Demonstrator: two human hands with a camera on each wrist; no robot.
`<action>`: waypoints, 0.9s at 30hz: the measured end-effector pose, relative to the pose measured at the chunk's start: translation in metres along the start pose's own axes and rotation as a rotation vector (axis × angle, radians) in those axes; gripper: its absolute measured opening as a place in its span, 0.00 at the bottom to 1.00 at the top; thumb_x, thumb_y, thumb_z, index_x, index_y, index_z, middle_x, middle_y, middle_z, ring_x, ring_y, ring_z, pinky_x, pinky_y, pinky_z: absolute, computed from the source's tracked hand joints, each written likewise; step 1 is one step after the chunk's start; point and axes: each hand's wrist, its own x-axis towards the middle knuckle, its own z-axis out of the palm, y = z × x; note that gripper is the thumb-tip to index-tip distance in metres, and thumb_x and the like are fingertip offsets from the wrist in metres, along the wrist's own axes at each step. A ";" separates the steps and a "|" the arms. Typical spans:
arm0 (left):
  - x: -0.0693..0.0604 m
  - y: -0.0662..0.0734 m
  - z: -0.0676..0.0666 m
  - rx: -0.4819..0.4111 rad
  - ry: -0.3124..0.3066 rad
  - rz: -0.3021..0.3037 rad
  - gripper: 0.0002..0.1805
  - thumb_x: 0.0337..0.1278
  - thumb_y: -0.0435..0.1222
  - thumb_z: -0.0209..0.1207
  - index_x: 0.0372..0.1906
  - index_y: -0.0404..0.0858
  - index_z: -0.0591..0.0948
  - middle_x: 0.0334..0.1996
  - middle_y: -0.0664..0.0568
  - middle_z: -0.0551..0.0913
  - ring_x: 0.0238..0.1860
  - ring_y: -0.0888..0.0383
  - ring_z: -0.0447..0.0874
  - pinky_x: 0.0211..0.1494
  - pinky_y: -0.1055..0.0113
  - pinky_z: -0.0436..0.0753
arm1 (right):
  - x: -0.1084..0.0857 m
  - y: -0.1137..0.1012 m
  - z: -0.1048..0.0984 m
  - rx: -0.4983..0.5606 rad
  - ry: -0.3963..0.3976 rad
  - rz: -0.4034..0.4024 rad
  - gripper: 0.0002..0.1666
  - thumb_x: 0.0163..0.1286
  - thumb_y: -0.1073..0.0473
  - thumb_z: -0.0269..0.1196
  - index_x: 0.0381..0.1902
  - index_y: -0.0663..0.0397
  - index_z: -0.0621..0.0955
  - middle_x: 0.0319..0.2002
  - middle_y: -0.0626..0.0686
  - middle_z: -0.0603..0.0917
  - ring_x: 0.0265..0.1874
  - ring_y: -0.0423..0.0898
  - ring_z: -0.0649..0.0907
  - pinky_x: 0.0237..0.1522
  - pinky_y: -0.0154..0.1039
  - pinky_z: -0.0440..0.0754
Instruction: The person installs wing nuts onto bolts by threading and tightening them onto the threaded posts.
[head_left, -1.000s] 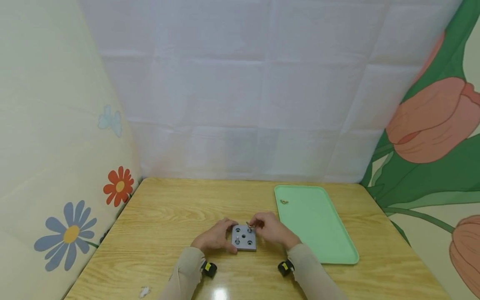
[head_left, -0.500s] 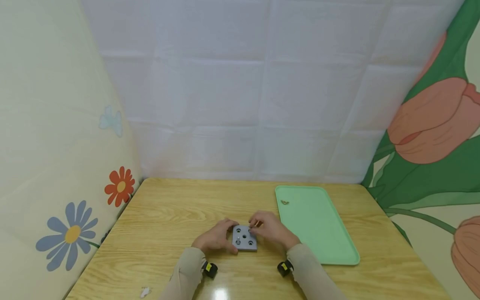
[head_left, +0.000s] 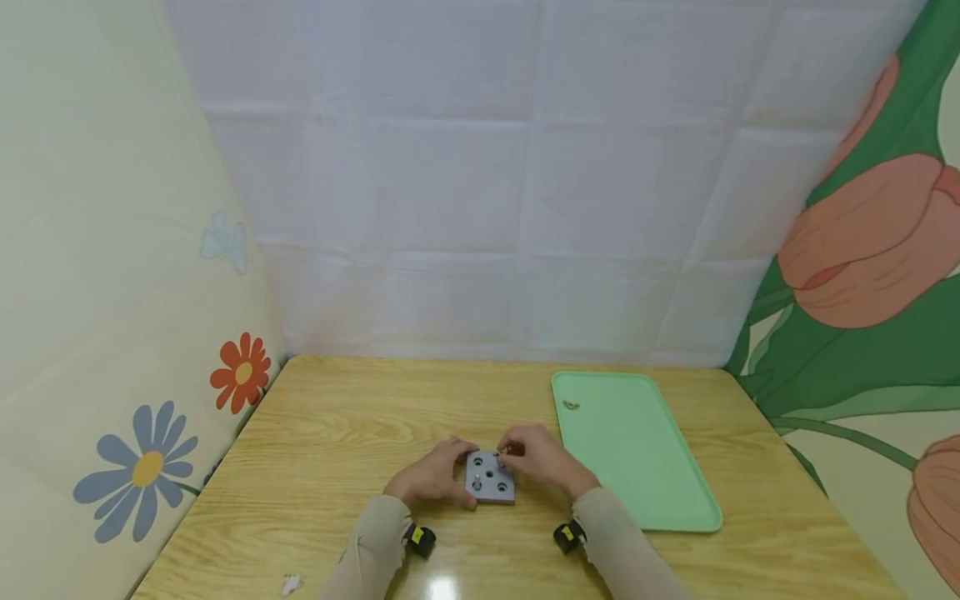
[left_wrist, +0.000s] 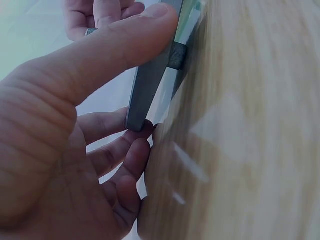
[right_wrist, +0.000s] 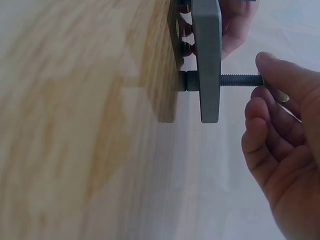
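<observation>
One small white scrap (head_left: 291, 584) lies nearest on the pale wood-grain counter (head_left: 360, 400). Beyond it come two beige sleeves (head_left: 372, 537), with one black wrist camera (head_left: 422, 541) at each wrist. The left hand (head_left: 430, 475) grips one square grey metal plate (head_left: 490, 493), thumb on its near side, fingers round its left and far sides. The plate lies flat, raised on short dark feet, with three open holes visible. Two threaded metal bolts stand upright through it: a near-left bolt (head_left: 477, 481) and a far-right bolt (right_wrist: 240, 80). At the latter's tip, the right hand (head_left: 538, 457) has thumb and fingers clamped on one small metal nut (right_wrist: 281, 95), mostly hidden. To the right lies one mint-green rectangular tray (head_left: 637, 467), bearing one brass-coloured wing nut (head_left: 572, 405) near its far-left corner. Behind hangs one creased white cloth (head_left: 480, 183).
</observation>
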 end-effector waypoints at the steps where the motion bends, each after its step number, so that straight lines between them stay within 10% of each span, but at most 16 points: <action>1: 0.000 0.000 0.000 -0.001 0.000 0.000 0.46 0.35 0.50 0.75 0.64 0.43 0.69 0.56 0.55 0.70 0.58 0.55 0.66 0.62 0.53 0.66 | 0.000 0.000 0.000 -0.003 0.001 0.006 0.02 0.62 0.56 0.66 0.33 0.44 0.83 0.27 0.38 0.79 0.27 0.35 0.76 0.29 0.33 0.75; 27: -0.002 0.004 -0.002 0.013 -0.001 0.002 0.45 0.37 0.49 0.74 0.64 0.43 0.69 0.55 0.56 0.70 0.59 0.55 0.66 0.62 0.54 0.65 | 0.001 -0.005 0.003 -0.004 0.057 0.029 0.08 0.61 0.57 0.67 0.26 0.42 0.78 0.26 0.38 0.78 0.26 0.36 0.75 0.27 0.32 0.75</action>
